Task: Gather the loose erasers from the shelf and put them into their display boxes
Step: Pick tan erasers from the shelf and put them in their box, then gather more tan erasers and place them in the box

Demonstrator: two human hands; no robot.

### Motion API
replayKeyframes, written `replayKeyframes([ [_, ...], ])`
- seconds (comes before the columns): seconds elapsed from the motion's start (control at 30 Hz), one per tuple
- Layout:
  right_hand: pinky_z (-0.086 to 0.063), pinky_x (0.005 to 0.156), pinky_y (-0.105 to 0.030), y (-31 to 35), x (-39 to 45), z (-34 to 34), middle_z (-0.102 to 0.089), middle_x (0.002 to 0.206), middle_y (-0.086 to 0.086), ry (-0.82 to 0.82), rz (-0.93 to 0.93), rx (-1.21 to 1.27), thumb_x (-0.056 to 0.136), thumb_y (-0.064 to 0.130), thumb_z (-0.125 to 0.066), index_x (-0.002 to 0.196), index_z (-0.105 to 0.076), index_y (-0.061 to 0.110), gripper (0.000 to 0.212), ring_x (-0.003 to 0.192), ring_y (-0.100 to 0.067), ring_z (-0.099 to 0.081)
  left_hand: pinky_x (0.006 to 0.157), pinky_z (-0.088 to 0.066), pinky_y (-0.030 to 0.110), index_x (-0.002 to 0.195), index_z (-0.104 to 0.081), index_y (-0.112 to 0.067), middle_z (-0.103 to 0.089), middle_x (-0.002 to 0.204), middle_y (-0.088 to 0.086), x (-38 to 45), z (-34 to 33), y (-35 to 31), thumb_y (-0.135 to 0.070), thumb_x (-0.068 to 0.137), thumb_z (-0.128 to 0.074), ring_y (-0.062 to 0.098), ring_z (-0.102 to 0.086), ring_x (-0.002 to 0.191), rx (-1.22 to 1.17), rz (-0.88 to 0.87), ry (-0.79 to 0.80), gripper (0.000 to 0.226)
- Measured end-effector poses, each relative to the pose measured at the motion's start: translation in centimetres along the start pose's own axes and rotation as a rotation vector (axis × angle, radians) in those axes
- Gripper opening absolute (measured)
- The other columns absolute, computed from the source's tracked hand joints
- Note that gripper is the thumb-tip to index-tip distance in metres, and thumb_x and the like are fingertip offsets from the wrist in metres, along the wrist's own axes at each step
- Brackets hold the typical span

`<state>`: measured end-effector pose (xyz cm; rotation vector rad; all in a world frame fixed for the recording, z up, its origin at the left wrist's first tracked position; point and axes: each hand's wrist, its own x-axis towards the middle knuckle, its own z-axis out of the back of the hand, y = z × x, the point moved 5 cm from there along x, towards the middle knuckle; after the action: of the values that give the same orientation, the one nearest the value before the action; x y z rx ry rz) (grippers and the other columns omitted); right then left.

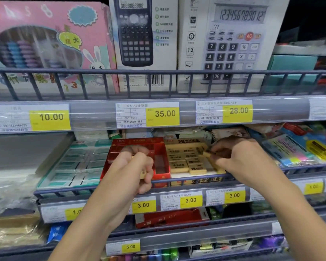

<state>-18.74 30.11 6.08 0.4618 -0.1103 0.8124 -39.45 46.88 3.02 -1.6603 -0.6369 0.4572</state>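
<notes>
On the middle shelf (158,182) of a stationery rack, two display boxes stand side by side behind the wire front rail. The red display box (159,147) sits on the left and shows an open gap in its right part; the beige display box (179,143) touches its right side and is filled with beige erasers (186,162) lying flat in rows, their dark printed labels facing up. The left hand (137,166) hangs over the front of the red box with its fingers curled tight round a beige eraser (143,174), of which only a small edge shows between the fingers. The right hand (239,157) reaches over the right part of the beige box, thumb and fingertips pinching a single eraser (207,153) that is tilted above the packed rows. To the left of the red box lies a tray of teal-and-white erasers (77,166) in neat rows. To the right lie colourful packets (299,149), blurred. On the shelf above stand a pink abacus box (45,40), a scientific calculator box (143,34) and a desktop calculator box (233,38). Yellow price tags (165,113) run along the shelf edges, reading 10.00, 35.00 and 28.00 above and 3.00 on the eraser shelf.
</notes>
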Motion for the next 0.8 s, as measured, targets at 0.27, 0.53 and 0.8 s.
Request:
replayKeyframes([
  [0.27, -0.040, 0.070, -0.025, 0.8, 0.7, -1.4, -0.068, 0.098, 0.007, 0.043, 0.038, -0.092, 0.084, 0.055, -0.068, 0.100, -0.070, 0.042, 0.021, 0.089, -0.014, -0.052, 0.050, -0.038, 0.027, 0.104, -0.053, -0.014, -0.059, 0.074, 0.001, 0.0, 0.0, 0.2, -0.007, 0.094, -0.057, 0.015, -0.047, 0.061, -0.012, 0.001, 0.037, 0.013],
  [0.53, -0.041, 0.077, -0.018, 1.6, 0.5, -0.9, -0.066, 0.123, 0.009, 0.257, 0.041, -0.191, 0.095, 0.037, -0.062, 0.122, -0.065, 0.042, 0.028, 0.099, -0.012, -0.060, 0.060, -0.039, 0.033, 0.102, -0.052, -0.013, -0.061, 0.075, 0.003, 0.4, 0.1, 0.4, -0.018, 0.072, -0.057, 0.022, -0.045, 0.067, 0.017, 0.015, 0.066, 0.031],
  [0.8, -0.051, 0.089, -0.025, 2.2, 1.2, -0.6, -0.060, 0.131, 0.003, 0.355, -0.038, -0.154, 0.095, 0.033, -0.065, 0.129, -0.059, 0.036, 0.035, 0.108, -0.018, -0.061, 0.067, -0.055, 0.022, 0.114, -0.062, -0.006, -0.079, 0.102, 0.008, 0.1, 0.0, 0.4, -0.010, 0.103, -0.058, 0.021, -0.067, 0.076, 0.067, -0.047, 0.138, 0.012],
])
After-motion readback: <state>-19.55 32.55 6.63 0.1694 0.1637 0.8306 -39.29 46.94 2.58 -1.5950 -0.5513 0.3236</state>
